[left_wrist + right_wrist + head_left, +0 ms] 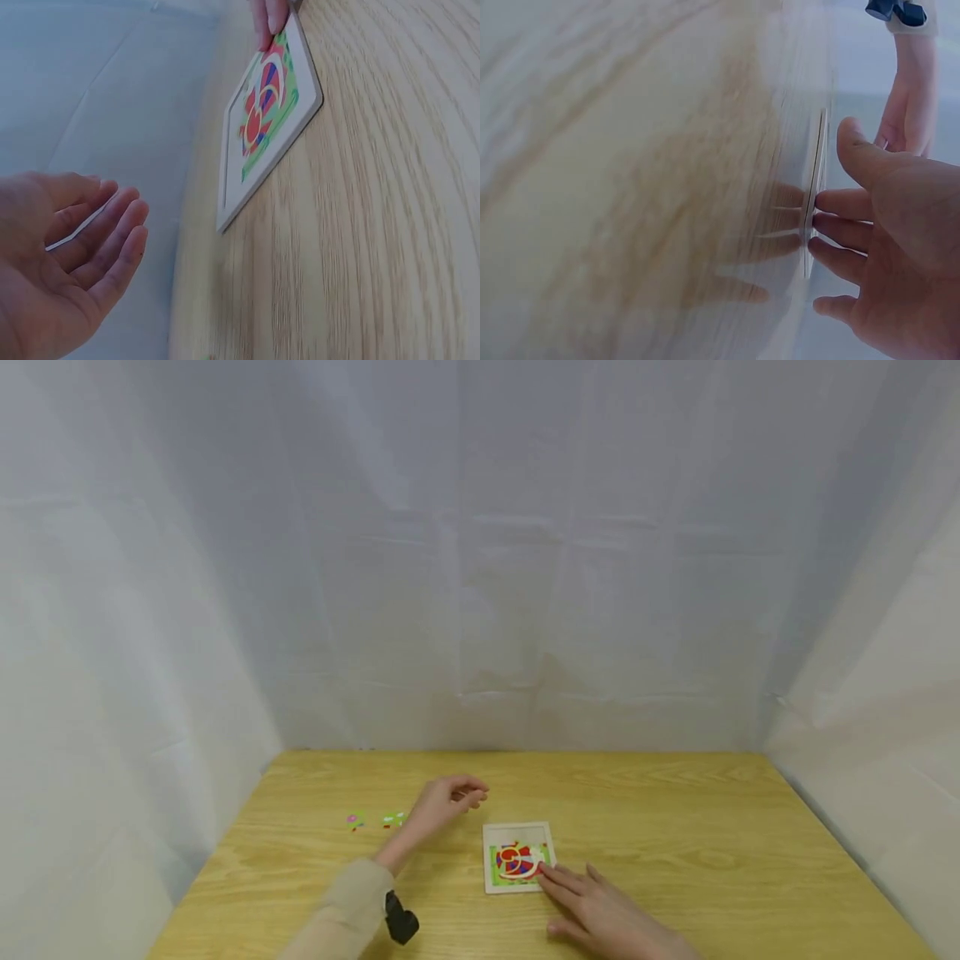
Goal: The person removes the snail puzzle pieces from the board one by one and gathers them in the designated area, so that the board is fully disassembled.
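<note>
A square wooden puzzle board (516,827) with a pale frame lies flat on the table, its picture of red, blue, green and white pieces filling the lower part. My right hand (600,910) has its fingers fairly straight, and their tips touch the board's right edge; the right wrist view shows the board (817,187) edge-on under those fingertips. Above the table, beyond the board's upper left corner, hovers my left hand (450,802). Its fingers (112,262) are loosely bent, and I see nothing held in them.
Small loose puzzle pieces (356,819) lie on the wooden table (675,827) to the left, and more green and white pieces (392,819) sit beside the left forearm, partly hidden by it. White sheeting (510,610) hangs behind the table and on both sides.
</note>
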The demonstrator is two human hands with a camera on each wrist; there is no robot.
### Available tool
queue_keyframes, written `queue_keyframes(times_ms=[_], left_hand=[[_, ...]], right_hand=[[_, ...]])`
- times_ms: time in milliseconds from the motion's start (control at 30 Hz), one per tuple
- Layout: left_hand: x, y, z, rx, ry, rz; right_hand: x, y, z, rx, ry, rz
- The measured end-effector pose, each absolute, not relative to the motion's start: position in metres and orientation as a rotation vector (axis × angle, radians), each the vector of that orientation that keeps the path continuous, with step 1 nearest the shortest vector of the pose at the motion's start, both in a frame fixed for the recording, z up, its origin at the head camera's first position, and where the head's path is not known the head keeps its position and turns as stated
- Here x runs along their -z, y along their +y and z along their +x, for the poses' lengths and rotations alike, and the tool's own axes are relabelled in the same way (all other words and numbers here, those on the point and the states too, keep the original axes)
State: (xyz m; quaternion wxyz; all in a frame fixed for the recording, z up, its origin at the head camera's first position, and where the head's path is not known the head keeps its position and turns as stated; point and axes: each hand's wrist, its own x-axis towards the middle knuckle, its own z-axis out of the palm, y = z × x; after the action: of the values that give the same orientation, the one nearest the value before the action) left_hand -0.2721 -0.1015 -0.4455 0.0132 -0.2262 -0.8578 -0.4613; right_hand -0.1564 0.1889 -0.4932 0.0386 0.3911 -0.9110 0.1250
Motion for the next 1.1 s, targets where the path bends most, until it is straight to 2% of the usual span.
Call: queue_keyframes(times_ms=[333,700,1100], left_hand=[[0.450,-0.057,-0.271,1.282,-2.765,-0.915],[0.463,-0.031,-0.266,1.064,-2.920,-1.119],[0.460,-0.021,-0.256,0.929,-2.966,-1.155]], right_hand=[[0.495,0.189,-0.155,-0.320,-2.807,1.183],[0.489,0.187,-0.153,-0.283,-2.818,1.185],[0.486,0.187,-0.154,-0.340,-2.866,1.205]])
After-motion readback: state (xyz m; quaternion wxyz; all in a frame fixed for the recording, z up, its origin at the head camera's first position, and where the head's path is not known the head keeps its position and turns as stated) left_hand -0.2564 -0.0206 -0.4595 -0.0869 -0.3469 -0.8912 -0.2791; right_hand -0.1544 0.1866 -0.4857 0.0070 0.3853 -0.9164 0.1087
